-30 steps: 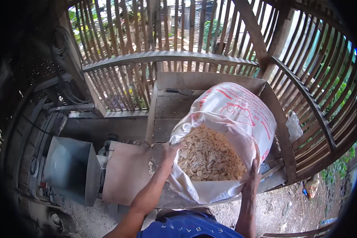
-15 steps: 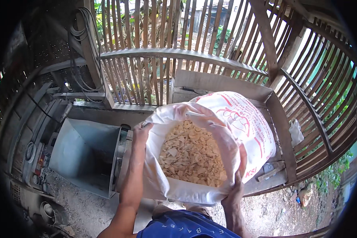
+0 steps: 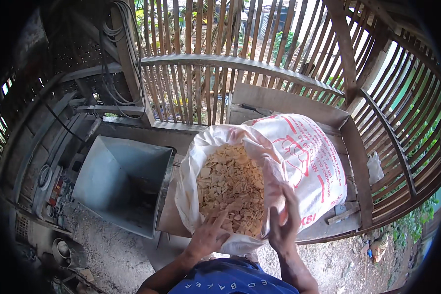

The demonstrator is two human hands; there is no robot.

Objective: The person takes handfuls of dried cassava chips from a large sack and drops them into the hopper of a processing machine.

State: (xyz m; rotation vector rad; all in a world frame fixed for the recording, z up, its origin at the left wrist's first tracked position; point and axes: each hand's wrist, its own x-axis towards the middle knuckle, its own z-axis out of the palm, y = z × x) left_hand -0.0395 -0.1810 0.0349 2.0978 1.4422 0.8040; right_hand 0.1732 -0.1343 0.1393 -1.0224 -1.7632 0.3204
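A large white woven sack point(image 3: 313, 166) with red print lies tilted on a wooden bench, its mouth open toward me. It is filled with pale tan flat chips point(image 3: 230, 188). My left hand point(image 3: 208, 235) rests on the near rim of the sack mouth, fingers spread over the chips. My right hand point(image 3: 284, 220) grips the right side of the sack's mouth, pinching the fabric. To the left of the sack stands a grey metal hopper point(image 3: 120, 181), open at the top and empty inside.
The wooden bench point(image 3: 355, 147) stands against a slatted bamboo railing point(image 3: 230, 63). Cables hang on a post point(image 3: 120, 54) at the back left. Machine parts and wires point(image 3: 54, 186) lie left of the hopper. Sandy ground point(image 3: 108, 255) is below.
The view has swung left, bringing the hopper closer to the sack. My left hand moved from the sack's left rim to its near rim. My right hand shifted up along the right edge.
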